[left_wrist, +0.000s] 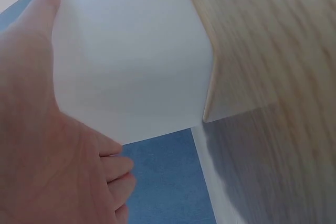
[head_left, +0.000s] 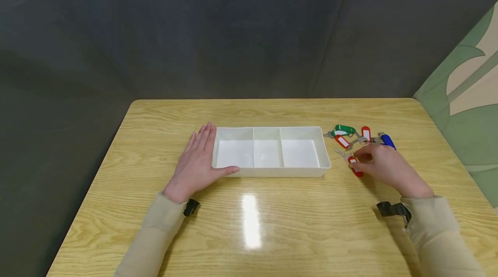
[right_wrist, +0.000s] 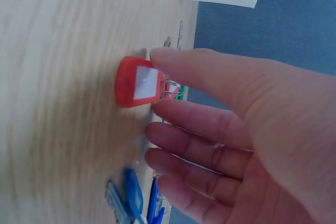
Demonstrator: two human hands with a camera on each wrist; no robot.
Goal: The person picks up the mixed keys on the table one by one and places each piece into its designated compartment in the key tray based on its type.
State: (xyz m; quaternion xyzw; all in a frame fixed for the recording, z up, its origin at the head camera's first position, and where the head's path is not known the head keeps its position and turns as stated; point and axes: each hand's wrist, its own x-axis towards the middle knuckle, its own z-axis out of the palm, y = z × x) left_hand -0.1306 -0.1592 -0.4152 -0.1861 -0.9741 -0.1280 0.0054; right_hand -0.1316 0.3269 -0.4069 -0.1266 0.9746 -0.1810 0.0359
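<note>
A white tray [head_left: 272, 173] with three compartments lies lengthwise on the table. My left hand [head_left: 196, 165] rests along its left end, fingers straight toward the back and thumb across the front wall. To the right of the tray, my right hand [head_left: 385, 165] pinches a red key tag [head_left: 355, 166] between thumb and index finger. Its key [head_left: 340, 153] points toward the tray. In the right wrist view the thumb and index fingertips meet opposite edges of the red tag [right_wrist: 125, 82], beside its white label; the other fingers are loosely bent.
Behind the right hand lie more tagged keys: green tags [head_left: 345, 129], a red tag [head_left: 342, 141], another red tag [head_left: 366, 133] and a blue tag [head_left: 387, 140]. A dark partition [head_left: 233, 35] rises behind the wooden table [head_left: 311, 229]. A green-and-beige patterned surface [head_left: 474, 138] is at the right.
</note>
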